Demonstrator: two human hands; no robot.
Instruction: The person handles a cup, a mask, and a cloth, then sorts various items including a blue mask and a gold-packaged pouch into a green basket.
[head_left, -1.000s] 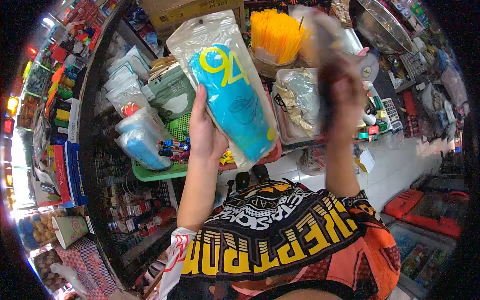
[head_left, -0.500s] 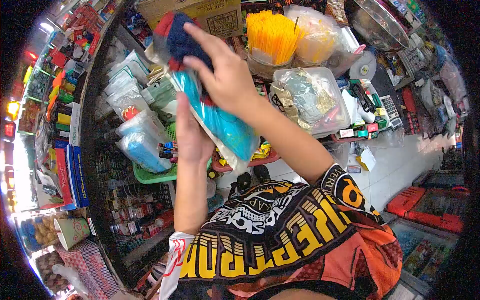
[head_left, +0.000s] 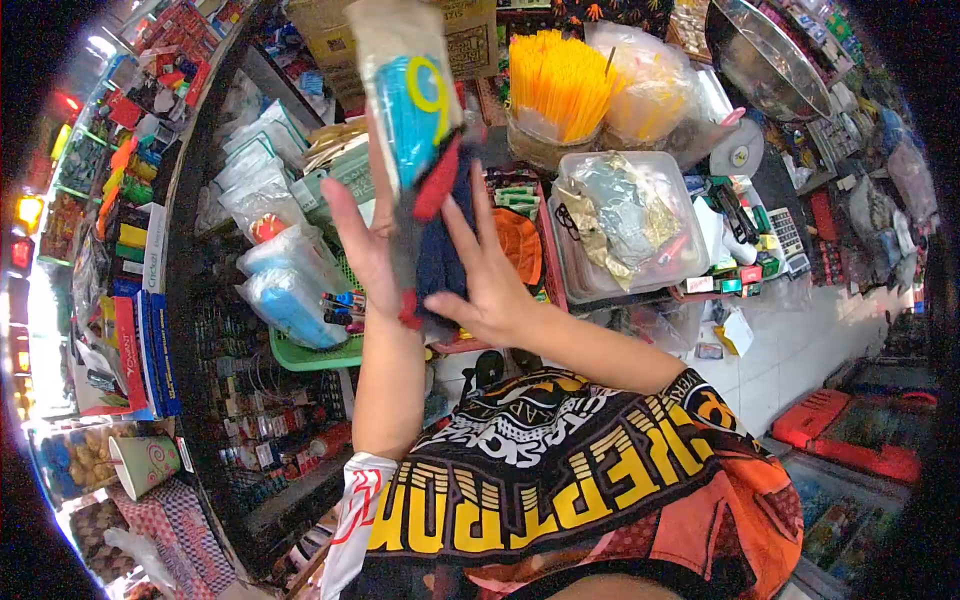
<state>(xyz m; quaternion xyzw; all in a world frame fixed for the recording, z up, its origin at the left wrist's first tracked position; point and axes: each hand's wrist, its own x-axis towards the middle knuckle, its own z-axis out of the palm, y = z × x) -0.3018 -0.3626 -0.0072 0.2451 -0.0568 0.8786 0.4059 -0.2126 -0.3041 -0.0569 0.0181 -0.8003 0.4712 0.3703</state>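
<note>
A long clear plastic packet [head_left: 408,110] with a turquoise item and a yellow-green mark like a 9 stands nearly upright before me. Dark blue and red fabric [head_left: 440,250] lies along its lower part. My left hand [head_left: 375,265] supports this bundle from behind on its left side, thumb stretched away and the other fingers partly hidden behind it. On the right side, my right hand [head_left: 495,290] lies against the dark blue fabric with its fingers spread. The bundle's upper end is blurred by motion.
Behind the bundle is a cardboard box [head_left: 450,45]. Yellow sticks [head_left: 560,85] stand in a container beside a lidded clear plastic box [head_left: 640,285]. A green basket [head_left: 300,355] holds wrapped blue packs [head_left: 295,310]. Crowded shelves line the left; a calculator [head_left: 785,230] lies right.
The bundle has turned end for end: the turquoise part is now at the top and the dark blue fabric at the bottom. My right hand has come lower and swung to the right.
</note>
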